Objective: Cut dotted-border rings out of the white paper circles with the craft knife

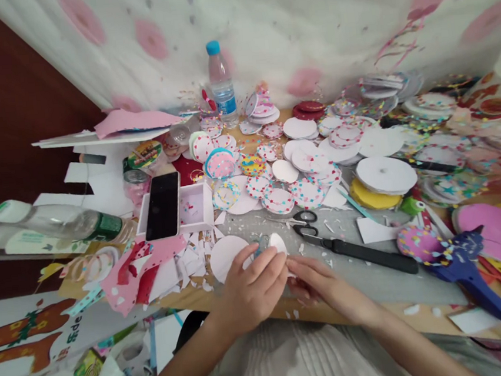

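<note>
Close to the table's front edge, my left hand (257,285) is closed around a small white paper disc (277,243), whose top shows above the fingers. My right hand (315,279) pinches at the right edge of the same disc, its fingertips partly hidden. A larger white paper circle (228,258) lies just left of my left hand. Beyond my hands, black-handled scissors (306,223) rest on the grey mat (344,285). A black-handled craft knife (365,251) lies to their right, slanting across the mat.
Behind are several decorated paper discs (278,200) and a water bottle (222,87). A phone (162,205) leans on a white box (197,208) at left, near paper scraps (191,264) and lying bottles (67,220). A blue glue gun (466,267) sits at right.
</note>
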Action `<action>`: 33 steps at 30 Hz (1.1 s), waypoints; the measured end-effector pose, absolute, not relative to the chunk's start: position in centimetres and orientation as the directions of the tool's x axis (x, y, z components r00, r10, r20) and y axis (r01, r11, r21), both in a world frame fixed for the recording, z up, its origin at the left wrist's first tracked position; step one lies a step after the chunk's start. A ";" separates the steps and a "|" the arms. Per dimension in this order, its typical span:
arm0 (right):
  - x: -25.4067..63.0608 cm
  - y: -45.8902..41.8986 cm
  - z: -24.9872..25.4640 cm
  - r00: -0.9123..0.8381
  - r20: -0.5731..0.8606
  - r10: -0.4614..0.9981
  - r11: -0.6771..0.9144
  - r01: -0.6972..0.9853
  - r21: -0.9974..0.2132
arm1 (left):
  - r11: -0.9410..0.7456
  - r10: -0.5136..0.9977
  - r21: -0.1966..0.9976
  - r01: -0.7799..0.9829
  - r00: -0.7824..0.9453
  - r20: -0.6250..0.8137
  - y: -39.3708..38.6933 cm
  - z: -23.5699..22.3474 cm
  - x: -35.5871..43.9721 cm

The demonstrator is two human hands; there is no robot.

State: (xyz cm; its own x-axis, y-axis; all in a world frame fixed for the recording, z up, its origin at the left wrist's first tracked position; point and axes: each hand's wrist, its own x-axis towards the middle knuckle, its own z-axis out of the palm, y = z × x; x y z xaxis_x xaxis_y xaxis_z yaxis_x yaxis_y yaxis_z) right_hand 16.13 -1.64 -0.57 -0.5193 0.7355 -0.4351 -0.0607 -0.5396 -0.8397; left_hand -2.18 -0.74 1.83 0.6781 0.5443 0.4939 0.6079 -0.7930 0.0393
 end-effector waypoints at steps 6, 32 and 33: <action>14.6 -1.5 0.0 -0.589 -0.441 0.677 -0.676 -0.263 -0.688 | -0.830 0.467 -0.007 0.557 0.702 0.538 1.0 1.8 -3.6; 14.7 -0.5 1.3 -0.680 -0.353 0.643 -0.506 -0.032 -0.862 | -0.619 0.784 0.553 0.558 0.393 0.481 2.1 1.3 -3.5; 14.8 -0.4 1.7 -0.703 -0.328 0.631 -0.451 0.012 -0.893 | -0.541 0.840 0.626 0.562 0.314 0.443 2.4 1.3 -3.6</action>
